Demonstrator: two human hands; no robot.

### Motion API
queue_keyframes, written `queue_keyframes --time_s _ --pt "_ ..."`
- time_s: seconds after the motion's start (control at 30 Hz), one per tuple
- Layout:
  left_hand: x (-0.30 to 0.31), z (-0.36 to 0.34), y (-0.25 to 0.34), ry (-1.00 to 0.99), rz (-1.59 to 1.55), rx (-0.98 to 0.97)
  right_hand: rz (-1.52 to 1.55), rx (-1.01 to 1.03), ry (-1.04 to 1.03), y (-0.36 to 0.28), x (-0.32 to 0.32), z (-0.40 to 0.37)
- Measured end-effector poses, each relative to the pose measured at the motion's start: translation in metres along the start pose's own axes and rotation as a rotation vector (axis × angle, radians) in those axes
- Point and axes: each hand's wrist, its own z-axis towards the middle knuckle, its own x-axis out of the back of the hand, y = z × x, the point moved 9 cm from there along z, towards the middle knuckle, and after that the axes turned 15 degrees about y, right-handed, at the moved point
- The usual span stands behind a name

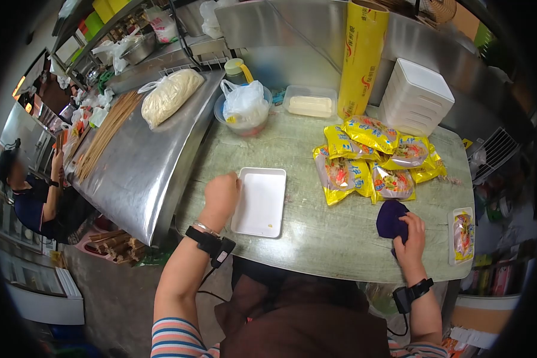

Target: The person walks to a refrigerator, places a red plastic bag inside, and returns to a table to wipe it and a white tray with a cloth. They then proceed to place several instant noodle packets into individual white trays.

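My left hand (221, 194) grips the left rim of an empty white foam tray (262, 200) lying on the green table (316, 238). My right hand (410, 235) presses on a dark purple cloth (389, 218) near the table's right front. Several yellow noodle packets (367, 158) lie in a heap just beyond the cloth. A second white tray (462, 235) with a packet in it rests at the right edge.
A stack of white foam trays (414, 95), a yellow roll of cling film (362, 56), a clear box (310, 102) and a bowl with a plastic bag (244, 107) stand at the back. A steel counter (143, 161) with skewers (104, 134) and bagged noodles (170, 95) lies left. Another person (33, 194) stands far left.
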Motion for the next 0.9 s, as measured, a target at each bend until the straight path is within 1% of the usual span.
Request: queue_keyframes --time_s 0.07,0.13,0.17,0.23,0.27,0.33,0.47,0.53,0.57,0.63,0.67,0.73,0.77,0.83,0.9 --pt "0.001 -0.002 -0.006 0.021 -0.045 -0.035 0.0 -0.004 0.001 0.0 0.001 0.0" --pt "-0.001 -0.005 -0.02 0.005 -0.23 0.076 0.007 0.009 0.014 -0.003 0.002 0.001" --pt "0.001 -0.008 -0.023 0.002 -0.226 0.075 0.009 0.005 0.013 -0.002 0.002 0.002" --pt "0.008 -0.015 -0.03 0.039 -0.348 0.112 0.01 0.007 0.02 -0.003 0.002 0.002" --pt "0.009 -0.017 -0.032 0.034 -0.343 0.114 0.014 0.004 0.016 -0.003 0.002 0.001" --pt "0.018 -0.02 -0.044 0.056 -0.349 0.257 0.011 0.004 0.015 -0.002 0.002 0.001" --pt "0.031 -0.006 -0.04 0.049 -0.3 0.299 0.01 -0.006 0.011 -0.002 0.001 0.001" --pt "0.03 0.006 -0.026 0.1 -0.377 0.181 0.005 -0.017 -0.004 0.0 0.0 0.0" --pt "0.027 0.012 -0.024 0.099 -0.377 0.183 0.004 -0.016 -0.006 -0.001 0.0 0.0" --pt "0.02 0.024 0.0 0.038 -0.274 -0.056 -0.017 -0.014 -0.014 -0.001 0.0 0.001" --pt "0.017 0.029 0.002 0.038 -0.275 -0.055 -0.019 -0.013 -0.014 -0.001 0.0 0.001" --pt "0.006 0.035 0.011 -0.024 -0.11 -0.177 -0.012 -0.01 -0.023 -0.001 0.0 0.001" --pt "0.004 0.039 0.012 -0.027 -0.112 -0.177 -0.015 -0.012 -0.025 -0.001 0.0 0.001" --pt "-0.007 0.041 0.014 -0.113 -0.007 -0.229 -0.009 -0.023 -0.021 -0.001 0.0 0.001" --pt "-0.011 0.042 0.013 -0.129 0.019 -0.266 -0.014 -0.019 -0.016 -0.001 0.0 0.001"
